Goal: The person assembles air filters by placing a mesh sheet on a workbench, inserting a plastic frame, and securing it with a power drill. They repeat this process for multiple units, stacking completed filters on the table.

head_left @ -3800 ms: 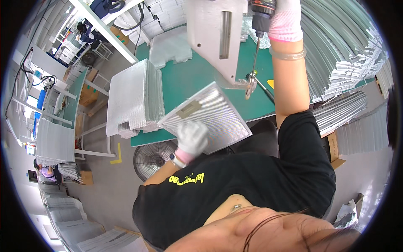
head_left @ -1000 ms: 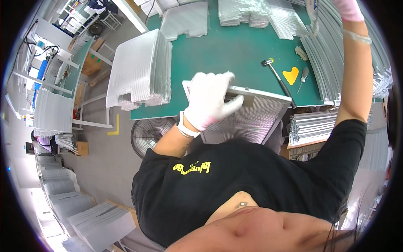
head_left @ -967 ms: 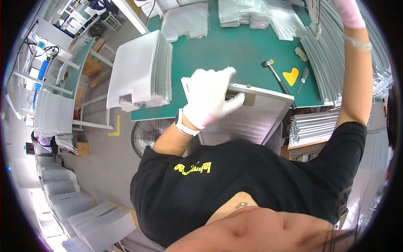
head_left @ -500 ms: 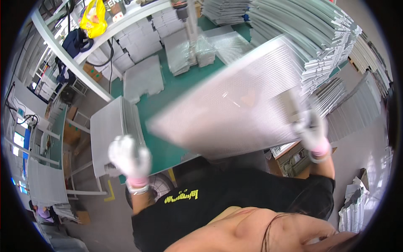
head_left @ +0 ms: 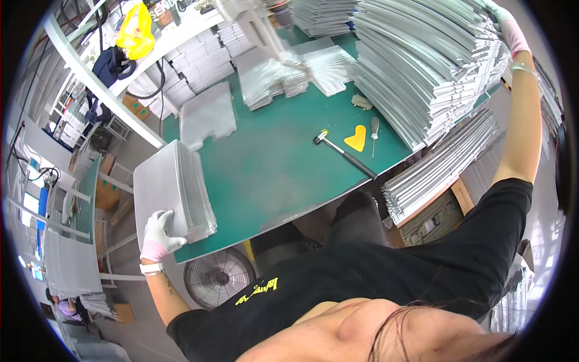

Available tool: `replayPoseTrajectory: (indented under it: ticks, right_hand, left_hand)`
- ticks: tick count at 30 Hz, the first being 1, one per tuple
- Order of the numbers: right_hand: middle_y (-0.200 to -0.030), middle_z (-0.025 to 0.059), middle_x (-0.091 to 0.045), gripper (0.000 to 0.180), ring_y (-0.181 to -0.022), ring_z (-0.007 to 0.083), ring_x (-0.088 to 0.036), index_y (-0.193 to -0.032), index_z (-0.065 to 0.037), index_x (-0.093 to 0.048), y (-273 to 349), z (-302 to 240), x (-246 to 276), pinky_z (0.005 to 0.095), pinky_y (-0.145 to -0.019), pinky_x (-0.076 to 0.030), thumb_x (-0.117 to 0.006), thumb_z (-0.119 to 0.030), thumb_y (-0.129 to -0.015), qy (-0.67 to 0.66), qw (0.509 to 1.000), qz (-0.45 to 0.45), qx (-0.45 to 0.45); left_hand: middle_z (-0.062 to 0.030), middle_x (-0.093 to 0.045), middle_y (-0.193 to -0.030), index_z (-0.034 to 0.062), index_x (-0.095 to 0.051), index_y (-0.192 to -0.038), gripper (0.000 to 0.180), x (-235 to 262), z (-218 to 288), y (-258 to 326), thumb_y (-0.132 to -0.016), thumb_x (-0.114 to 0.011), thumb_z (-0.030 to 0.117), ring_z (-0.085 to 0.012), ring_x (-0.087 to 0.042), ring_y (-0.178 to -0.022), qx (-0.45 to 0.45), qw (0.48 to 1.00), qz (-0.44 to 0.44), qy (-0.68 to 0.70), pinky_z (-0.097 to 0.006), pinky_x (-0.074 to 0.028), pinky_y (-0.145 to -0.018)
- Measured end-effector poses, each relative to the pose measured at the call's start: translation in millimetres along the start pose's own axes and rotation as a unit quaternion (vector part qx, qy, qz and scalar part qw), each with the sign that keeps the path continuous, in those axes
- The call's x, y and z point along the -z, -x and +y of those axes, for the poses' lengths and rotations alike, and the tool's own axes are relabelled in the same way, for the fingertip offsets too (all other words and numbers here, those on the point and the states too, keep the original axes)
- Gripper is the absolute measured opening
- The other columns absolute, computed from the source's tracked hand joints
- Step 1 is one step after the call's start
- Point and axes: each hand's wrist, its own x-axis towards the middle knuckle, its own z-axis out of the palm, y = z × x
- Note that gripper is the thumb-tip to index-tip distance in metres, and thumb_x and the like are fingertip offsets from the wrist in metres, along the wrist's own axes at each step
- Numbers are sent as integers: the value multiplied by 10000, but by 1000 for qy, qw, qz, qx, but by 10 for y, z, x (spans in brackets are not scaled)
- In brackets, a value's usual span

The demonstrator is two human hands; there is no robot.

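Note:
My left hand (head_left: 161, 234), in a white glove with a pink cuff, lies against the near end of a stack of thin pale grey panels (head_left: 172, 181) at the table's left edge. Its thumb stands apart from the fingers. Far out to the right, my right hand (head_left: 508, 29), also gloved, reaches the outer edge of a tall stack of silvery panels (head_left: 416, 60); its fingertips are partly hidden there. On the green table (head_left: 259, 163) between them lie a hammer (head_left: 347, 155) with a black handle, a yellow scraper (head_left: 357, 139) and a screwdriver (head_left: 374, 130).
More panel stacks (head_left: 271, 75) and a notched panel (head_left: 208, 114) stand at the back. A white frame post (head_left: 102, 78) rises at left. Below the right table edge are more panels (head_left: 440, 163); a floor fan (head_left: 220, 277) is under the left front edge.
The large panel held over the table is gone from there, uncovering the tools. My right hand has moved up and right to the tall stack; my left has come down onto the left stack.

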Motion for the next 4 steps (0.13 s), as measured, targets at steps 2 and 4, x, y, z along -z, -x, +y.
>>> replayPoseTrajectory:
  ticks: [2,4]
  right_hand:
    - [-740,85,-626,457,-620,155,-541,-997,35,-726,-209,215,-23,335,-536,-454,-655,-410,-916,25,997,17,67]
    - [-1265,104,-639,446,-1177,208,-581,-1398,54,-533,-679,661,-35,314,-1071,-412,-485,-217,-1046,-50,993,-86,60]
  left_hand:
    - [-180,-550,-1349,54,-607,-1307,920,21,-52,29,-467,-916,267,-364,-514,-1264,-25,1000,-2,-15,-427,-441,-1079]
    - [-184,-557,-1347,61,-619,-1300,912,40,-82,-24,-464,-916,270,-371,-516,-1264,-54,999,-5,5,-432,-439,-1076]
